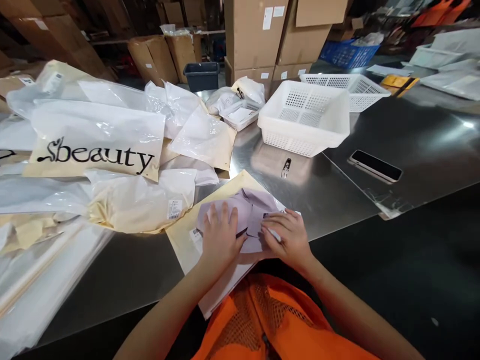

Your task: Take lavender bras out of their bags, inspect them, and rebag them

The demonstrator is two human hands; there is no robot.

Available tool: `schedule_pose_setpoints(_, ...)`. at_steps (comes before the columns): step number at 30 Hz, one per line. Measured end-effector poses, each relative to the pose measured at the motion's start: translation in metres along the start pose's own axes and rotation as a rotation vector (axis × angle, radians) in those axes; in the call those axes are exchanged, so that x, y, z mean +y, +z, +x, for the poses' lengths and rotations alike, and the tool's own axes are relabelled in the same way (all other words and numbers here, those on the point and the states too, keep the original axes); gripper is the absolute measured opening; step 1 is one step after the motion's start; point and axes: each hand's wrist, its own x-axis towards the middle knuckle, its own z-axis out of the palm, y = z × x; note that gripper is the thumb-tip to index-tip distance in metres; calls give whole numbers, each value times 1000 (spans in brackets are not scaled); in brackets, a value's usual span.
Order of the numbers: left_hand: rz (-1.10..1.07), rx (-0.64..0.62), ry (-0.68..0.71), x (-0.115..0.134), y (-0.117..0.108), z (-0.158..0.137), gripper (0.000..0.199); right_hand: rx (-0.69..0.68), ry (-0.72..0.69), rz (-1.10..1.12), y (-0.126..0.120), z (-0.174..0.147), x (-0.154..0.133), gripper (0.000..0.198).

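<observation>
A folded lilac garment (pixel 256 206) lies on a cream and white plastic bag (pixel 183 246) at the table's near edge. My left hand (pixel 220 236) rests flat on the garment's left part, fingers spread. At its right edge my right hand (pixel 288 239) is curled, fingers bent over the cloth and the thumb tucked beneath them. A small dark label shows by those fingertips. Beside my left fingers a white barcode sticker (pixel 195 234) is on the bag. The cloth under both palms is hidden.
Packed bags, one a lettered bag (pixel 101 135), crowd the table's left side. White baskets (pixel 303 120) stand at the back. Thread snips (pixel 286 168) and a phone (pixel 376 166) lie on the metal table (pixel 318 195). Cardboard boxes (pixel 255 35) are stacked behind.
</observation>
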Motion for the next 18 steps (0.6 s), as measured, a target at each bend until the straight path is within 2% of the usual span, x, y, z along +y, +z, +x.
schedule_pose_setpoints(3, -64, -63, -39, 2, 13, 2, 65, -158, -50, -31, 3, 25, 10, 23)
schedule_pose_setpoints(6, -148, -32, -109, -6, 28, -5, 71, -437, -126, -43, 18, 43, 9, 63)
schedule_pose_setpoints(8, -205, 69, -114, -15, 32, -9, 71, -553, -126, -85, 29, 53, 2, 82)
schedule_pose_setpoints(10, -246, 237, -55, -22, 29, -10, 72, -584, -99, -126, 33, 65, -7, 83)
schedule_pose_setpoints(12, -254, 425, 10, -26, 16, -8, 75, -519, -103, -148, 27, 81, -16, 73)
schedule_pose_setpoints(14, -263, 592, -10, -28, -3, -4, 76, -330, -152, -178, 9, 102, -23, 60)
schedule_pose_setpoints(16, -336, 701, -160, -30, -24, 0, 75, -60, -260, -206, -16, 124, -30, 48)
schedule_pose_setpoints(18, -495, 717, -358, -32, -40, 3, 71, 208, -420, -235, -43, 144, -37, 38)
